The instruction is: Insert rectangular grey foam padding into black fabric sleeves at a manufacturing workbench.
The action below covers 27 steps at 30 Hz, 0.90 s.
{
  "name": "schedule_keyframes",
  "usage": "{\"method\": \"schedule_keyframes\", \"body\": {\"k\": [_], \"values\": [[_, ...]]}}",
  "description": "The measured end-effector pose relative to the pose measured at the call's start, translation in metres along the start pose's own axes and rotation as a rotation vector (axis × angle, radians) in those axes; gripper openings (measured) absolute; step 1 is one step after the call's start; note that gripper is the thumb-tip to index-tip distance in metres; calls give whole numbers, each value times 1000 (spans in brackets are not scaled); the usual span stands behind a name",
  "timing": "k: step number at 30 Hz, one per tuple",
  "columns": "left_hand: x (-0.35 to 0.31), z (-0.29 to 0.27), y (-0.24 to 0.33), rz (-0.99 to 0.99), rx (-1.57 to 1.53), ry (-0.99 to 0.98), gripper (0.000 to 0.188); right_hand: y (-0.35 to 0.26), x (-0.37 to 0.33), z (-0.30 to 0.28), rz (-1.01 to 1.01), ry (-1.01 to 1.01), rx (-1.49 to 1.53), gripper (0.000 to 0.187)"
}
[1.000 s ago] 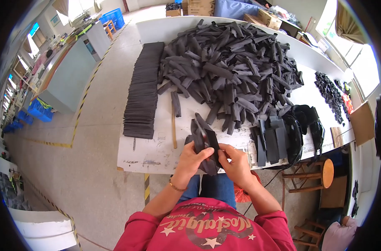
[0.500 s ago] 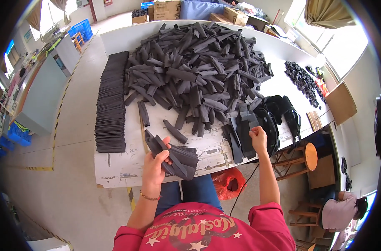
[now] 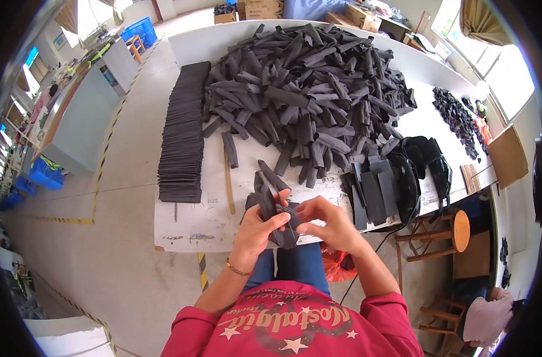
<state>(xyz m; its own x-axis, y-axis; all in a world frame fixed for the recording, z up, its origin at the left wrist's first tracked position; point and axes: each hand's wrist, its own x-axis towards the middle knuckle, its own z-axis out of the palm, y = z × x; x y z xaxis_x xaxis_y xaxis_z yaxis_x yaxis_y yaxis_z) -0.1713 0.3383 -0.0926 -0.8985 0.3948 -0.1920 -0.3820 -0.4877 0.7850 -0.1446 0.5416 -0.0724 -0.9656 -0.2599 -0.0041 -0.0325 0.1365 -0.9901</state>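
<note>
My left hand (image 3: 260,231) is closed around several dark grey folded fabric pieces (image 3: 268,196), which stand up fanned out over the table's front edge. Bent fingers of my right hand (image 3: 329,225) meet the right edge of this bunch, thumb and forefinger curled at a fabric piece there; the exact contact is partly hidden. Beyond both hands spreads a big heap of dark grey rolled fabric pieces (image 3: 306,95). A long neat row of folded fabric pieces (image 3: 183,134) lies along the left. Flat dark strips (image 3: 375,193) lie to the right of my hands.
The white table (image 3: 214,229) carries all this. Shiny black curved items (image 3: 409,184) sit by the strips, and smaller black pieces (image 3: 458,122) lie far right. A wooden stool (image 3: 459,232) and a red plastic bag (image 3: 337,265) stand below the edge. Another person (image 3: 488,318) sits lower right.
My right hand has left the flat strips and come leftward to the bunch in my left hand. The bunch is now held more upright. The whole view has shifted slightly.
</note>
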Motion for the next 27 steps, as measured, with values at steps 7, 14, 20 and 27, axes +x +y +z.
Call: {"method": "schedule_keyframes", "body": {"k": [7, 14, 20, 27], "values": [[-8, -9, 8, -29, 37, -67, 50, -5, 9, 23, 142, -128, 258, 27], [-7, -16, 8, -31, 47, -133, 54, -1, 11, 21, 175, -199, 371, 30], [-7, -17, 8, -43, 61, -153, 54, -1, 10, 21, 170, -217, 330, 29], [-7, -15, 1, 11, 211, -38, 48, -9, 4, 33, -32, -55, -122, 31]]}}
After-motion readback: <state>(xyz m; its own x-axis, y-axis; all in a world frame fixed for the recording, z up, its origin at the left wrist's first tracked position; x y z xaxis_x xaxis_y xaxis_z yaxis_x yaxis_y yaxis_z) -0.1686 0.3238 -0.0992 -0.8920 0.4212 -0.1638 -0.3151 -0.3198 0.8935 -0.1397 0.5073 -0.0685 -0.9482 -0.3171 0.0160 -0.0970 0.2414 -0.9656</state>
